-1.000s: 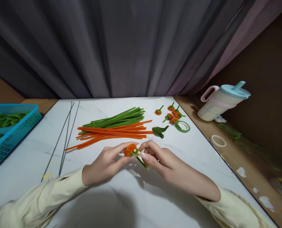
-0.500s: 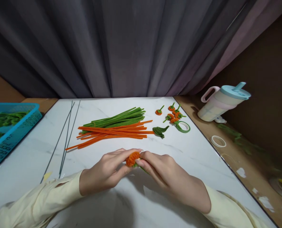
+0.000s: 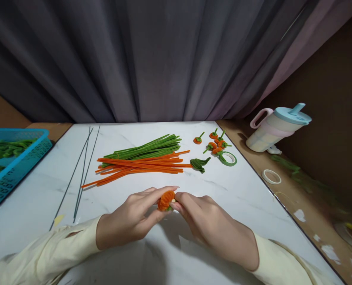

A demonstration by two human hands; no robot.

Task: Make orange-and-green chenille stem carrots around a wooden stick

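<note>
**Inspector:** Fingers first. How did they stand?

**Operator:** Fingertips (image 3: 176, 194) of both hands were pressed together on the orange pipe-cleaner coil (image 3: 165, 200). I noted the left hand (image 3: 131, 217) pinching it from the left side, thumb beneath and forefinger laid over the top. The right hand (image 3: 207, 221) closed on the green bit (image 3: 170, 207) showing under the coil; I could not tell how much of it the fingers hid.

**Inspector:** Position of the piece?

**Operator:** It was held at near centre of the white table (image 3: 247, 198), with the orange stems (image 3: 140, 166) and green stems (image 3: 146, 148) lying well beyond it and the finished pieces (image 3: 215, 142) at far right.

**Inspector:** Your judgement on handling?

**Operator:** I judged the coil soft and easily crushed. A light, steady left pinch would have served, with only the right fingers turning, close against the coil.
</note>
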